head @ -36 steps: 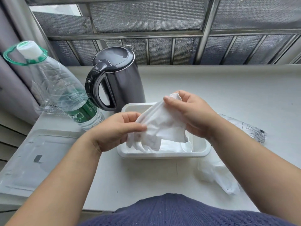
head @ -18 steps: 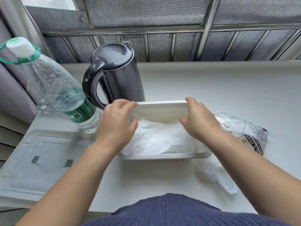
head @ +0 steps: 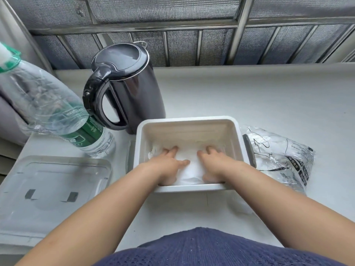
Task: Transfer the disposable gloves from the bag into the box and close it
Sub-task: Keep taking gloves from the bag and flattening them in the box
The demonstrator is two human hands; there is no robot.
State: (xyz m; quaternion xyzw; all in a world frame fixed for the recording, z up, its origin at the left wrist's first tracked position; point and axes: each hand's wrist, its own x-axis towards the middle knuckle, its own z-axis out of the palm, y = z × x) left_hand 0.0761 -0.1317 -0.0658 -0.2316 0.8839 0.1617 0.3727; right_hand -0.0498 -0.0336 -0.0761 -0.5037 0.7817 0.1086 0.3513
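With left hand (head: 168,167) and right hand (head: 216,164) pressing flat, fingers straight, on the gloves (head: 192,172) inside the box (head: 188,118) (bag (head: 282,156) just beside), next fetch the lid (head: 53,181) from the counter's left edge.

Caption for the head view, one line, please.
Left hand and right hand press the gloves down inside the open box; the clear lid lies to its left, the bag to its right.

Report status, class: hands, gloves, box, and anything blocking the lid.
Left hand and right hand flat, pressing gloves down in white box. Box open; clear lid lies apart, to its left. Both forearms cross the near rim.
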